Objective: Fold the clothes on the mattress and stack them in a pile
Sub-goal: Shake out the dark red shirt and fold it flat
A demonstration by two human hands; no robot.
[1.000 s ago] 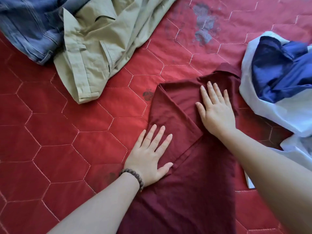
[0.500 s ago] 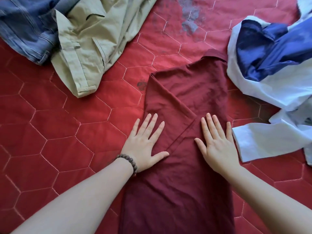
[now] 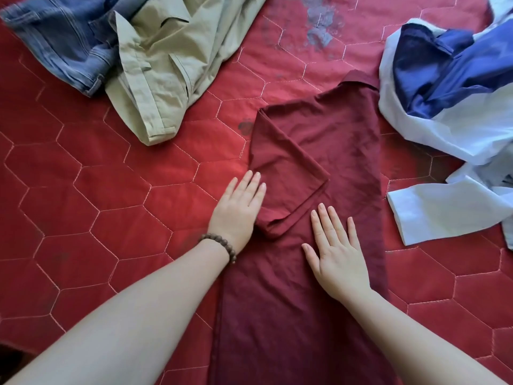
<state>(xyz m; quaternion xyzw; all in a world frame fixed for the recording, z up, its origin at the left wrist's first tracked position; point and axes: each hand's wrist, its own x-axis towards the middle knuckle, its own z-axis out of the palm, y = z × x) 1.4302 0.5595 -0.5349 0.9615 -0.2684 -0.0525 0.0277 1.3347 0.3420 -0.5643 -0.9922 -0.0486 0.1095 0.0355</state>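
A maroon shirt (image 3: 327, 140) lies lengthwise on the red quilted mattress (image 3: 111, 190), its sides folded in and one sleeve laid diagonally across the front. My left hand (image 3: 238, 209), with a bead bracelet at the wrist, lies flat with straight fingers on the shirt's left edge beside the folded sleeve. My right hand (image 3: 336, 251) presses flat on the middle of the shirt, fingers spread, just below the sleeve's hem.
Blue jeans (image 3: 61, 43) and a khaki garment (image 3: 166, 68) lie crumpled at the top left. A white and dark blue garment (image 3: 449, 87) is heaped at the right, close to the shirt's right edge. A grey stain (image 3: 319, 26) marks the mattress at the top.
My right hand slid from the shirt's upper part down to its middle. My left hand shifted slightly left onto the shirt's edge. The view moved toward me.
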